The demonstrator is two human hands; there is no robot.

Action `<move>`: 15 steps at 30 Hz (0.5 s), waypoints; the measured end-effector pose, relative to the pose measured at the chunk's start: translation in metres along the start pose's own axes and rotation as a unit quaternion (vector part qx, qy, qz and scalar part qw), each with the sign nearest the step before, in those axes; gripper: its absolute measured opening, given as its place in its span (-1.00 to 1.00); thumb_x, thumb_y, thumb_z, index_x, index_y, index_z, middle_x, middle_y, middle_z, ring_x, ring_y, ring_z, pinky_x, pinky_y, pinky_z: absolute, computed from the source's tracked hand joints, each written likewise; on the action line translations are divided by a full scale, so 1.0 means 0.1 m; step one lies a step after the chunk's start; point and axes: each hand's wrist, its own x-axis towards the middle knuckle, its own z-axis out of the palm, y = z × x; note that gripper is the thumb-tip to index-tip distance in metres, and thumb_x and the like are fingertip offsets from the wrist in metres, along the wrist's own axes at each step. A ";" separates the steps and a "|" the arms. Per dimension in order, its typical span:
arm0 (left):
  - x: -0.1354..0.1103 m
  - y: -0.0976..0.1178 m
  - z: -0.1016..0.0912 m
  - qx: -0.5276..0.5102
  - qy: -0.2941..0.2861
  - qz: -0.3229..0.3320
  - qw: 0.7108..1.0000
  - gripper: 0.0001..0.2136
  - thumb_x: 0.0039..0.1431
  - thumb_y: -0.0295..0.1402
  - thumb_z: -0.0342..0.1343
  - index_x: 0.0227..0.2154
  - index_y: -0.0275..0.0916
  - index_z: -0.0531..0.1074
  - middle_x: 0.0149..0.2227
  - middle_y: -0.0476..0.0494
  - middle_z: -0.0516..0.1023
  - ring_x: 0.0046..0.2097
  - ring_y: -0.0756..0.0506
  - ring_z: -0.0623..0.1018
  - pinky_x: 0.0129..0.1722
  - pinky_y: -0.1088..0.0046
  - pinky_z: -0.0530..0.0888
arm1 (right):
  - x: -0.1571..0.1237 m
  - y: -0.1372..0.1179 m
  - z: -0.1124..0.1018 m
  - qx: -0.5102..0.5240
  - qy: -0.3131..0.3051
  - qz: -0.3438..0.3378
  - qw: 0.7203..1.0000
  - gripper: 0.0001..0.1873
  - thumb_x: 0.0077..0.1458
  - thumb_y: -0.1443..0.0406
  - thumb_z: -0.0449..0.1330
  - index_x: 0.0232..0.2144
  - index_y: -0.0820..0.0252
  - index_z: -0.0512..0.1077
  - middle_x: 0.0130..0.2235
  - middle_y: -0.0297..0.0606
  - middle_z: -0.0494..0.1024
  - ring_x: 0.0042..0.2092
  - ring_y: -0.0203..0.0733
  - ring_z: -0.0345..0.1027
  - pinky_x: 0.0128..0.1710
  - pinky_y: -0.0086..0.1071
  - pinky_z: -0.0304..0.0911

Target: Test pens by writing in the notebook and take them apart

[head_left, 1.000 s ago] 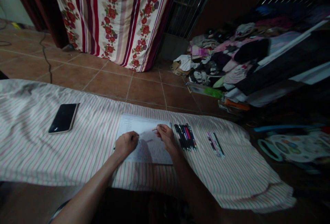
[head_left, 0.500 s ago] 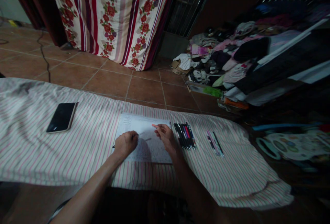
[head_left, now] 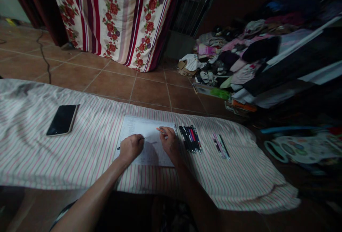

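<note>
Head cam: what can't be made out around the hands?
Writing on the white spiral notebook: too small and dim.
Middle of the slim dark pen: hidden by the left hand.
Body of the orange-tipped writing tool: hidden by the right hand; pen or pencil unclear.
Labels on the row of dark and coloured pens: too small.

Matt, smooth white paper on the spiral notebook (head_left: pixel 145 127), with a thin metal coil (head_left: pixel 175 129) along its right edge. Left of the notebook, glossy black glass on a phone (head_left: pixel 62 120) in a pale matt case (head_left: pixel 70 124). Right of it, shiny plastic barrels on a row of pens (head_left: pixel 189 138). Beneath it, soft, slightly rumpled woven cloth of a striped bedsheet (head_left: pixel 40 153). Beyond it, smooth, faintly glossy ceramic floor tiles (head_left: pixel 112 86).
</note>
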 end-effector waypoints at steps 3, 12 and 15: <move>-0.02 0.01 0.00 -0.007 -0.006 0.027 1.000 -0.73 0.15 -0.29 -0.09 -0.21 -0.10 0.49 -0.22 -0.11 0.58 -0.20 -0.12 0.54 -0.30 0.44 0.34 | -0.07 -0.14 -0.03 0.060 -0.077 -0.012 0.995 -0.69 -0.03 0.31 0.10 -0.19 0.13 0.47 -0.16 -0.17 0.49 -0.32 -0.22 0.38 -0.37 -0.35 0.33; -0.02 0.00 0.00 -0.027 -0.015 0.086 0.996 -0.76 0.14 -0.34 -0.02 -0.16 -0.15 0.47 -0.18 -0.09 0.58 -0.15 -0.08 0.52 -0.19 0.48 0.36 | -0.10 -0.29 -0.09 0.082 -0.155 -0.072 0.982 -0.84 -0.02 0.33 0.18 -0.39 0.04 0.55 -0.38 -0.29 0.57 -0.27 -0.15 0.42 -0.11 -0.17 0.27; -0.01 -0.06 0.02 -0.023 -0.007 0.093 0.995 -0.74 0.12 -0.34 0.02 -0.12 -0.19 0.44 -0.17 -0.14 0.57 -0.13 -0.10 0.51 -0.17 0.45 0.36 | -0.10 -0.21 -0.11 0.091 -0.141 -0.068 0.984 -0.84 -0.01 0.33 0.17 -0.39 0.03 0.55 -0.36 -0.28 0.56 -0.16 -0.12 0.39 -0.05 -0.17 0.24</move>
